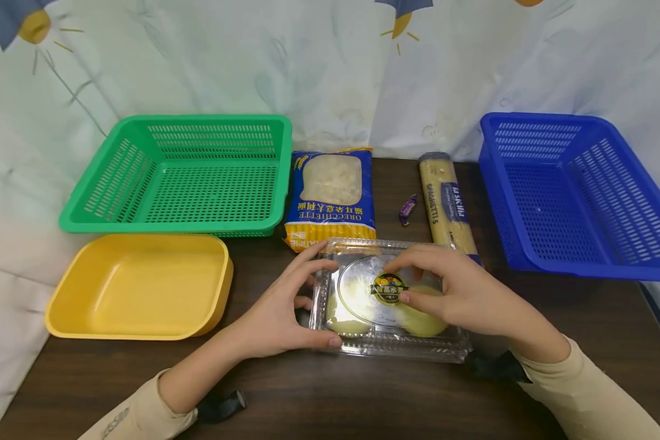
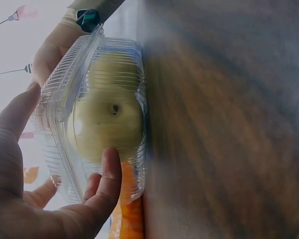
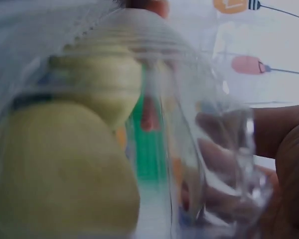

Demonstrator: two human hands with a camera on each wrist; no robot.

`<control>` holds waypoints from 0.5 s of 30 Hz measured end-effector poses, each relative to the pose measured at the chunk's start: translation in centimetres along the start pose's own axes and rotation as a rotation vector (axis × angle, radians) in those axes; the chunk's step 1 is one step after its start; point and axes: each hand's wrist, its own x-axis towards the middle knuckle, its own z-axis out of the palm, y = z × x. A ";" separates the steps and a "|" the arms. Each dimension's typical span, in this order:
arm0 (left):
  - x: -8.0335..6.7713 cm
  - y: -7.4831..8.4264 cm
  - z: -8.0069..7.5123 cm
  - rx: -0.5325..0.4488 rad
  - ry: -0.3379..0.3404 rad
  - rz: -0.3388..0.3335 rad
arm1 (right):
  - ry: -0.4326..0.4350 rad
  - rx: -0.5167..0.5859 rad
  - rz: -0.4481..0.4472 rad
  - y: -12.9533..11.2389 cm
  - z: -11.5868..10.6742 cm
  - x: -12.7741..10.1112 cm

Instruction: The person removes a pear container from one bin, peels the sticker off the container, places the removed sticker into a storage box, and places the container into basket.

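Along the far edge of the counter (image 1: 286, 397), against a printed curtain (image 1: 330, 79), stand a green basket (image 1: 176, 227) toward the far left corner and a blue basket (image 1: 605, 269) toward the right edge. Between them lie an orecchiette bag (image 1: 332, 195), a small purple-wrapped candy (image 1: 408, 209) and a spaghetti packet (image 1: 448, 205). The bag's near end borders the clear plastic clamshell container (image 1: 374, 349), which sits mid-counter; the packet's near end lies close behind the right hand (image 1: 462, 287).

The left hand (image 1: 277, 315) grips the container's left end, thumb at the near side, other fingers spread around the end and far side. The right hand reaches over the lid, its fingers loosely bent, thumb and forefinger parted at the round label (image 1: 390, 288), pinching nothing; how firmly they press is unclear.

Inside the closed container are pale yellow-green fruits (image 1: 426, 318). Both baskets are empty, as is the yellow tub (image 1: 143, 293) near the left edge.
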 end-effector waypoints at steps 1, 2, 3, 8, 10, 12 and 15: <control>0.0 0.0 0.1 -0.001 0.000 0.002 | 0.005 -0.002 -0.009 0.1 0.2 0.1; 0.0 0.0 0.1 0.000 0.000 0.004 | 0.008 -0.006 -0.017 0.2 0.4 0.2; 0.1 0.0 0.1 0.002 0.000 0.006 | 0.012 -0.010 -0.021 0.4 0.5 0.2; 0.2 0.0 0.2 0.011 0.000 0.003 | 0.013 -0.066 -0.039 0.9 0.7 0.4; 0.2 0.1 0.2 0.012 -0.002 0.000 | 0.014 -0.089 -0.047 1.0 0.7 0.5; 0.2 0.1 0.1 0.013 -0.003 -0.001 | 0.012 -0.097 -0.054 1.1 0.8 0.6; 0.2 0.0 0.1 0.012 -0.001 -0.001 | 0.006 -0.107 -0.068 1.3 0.9 0.8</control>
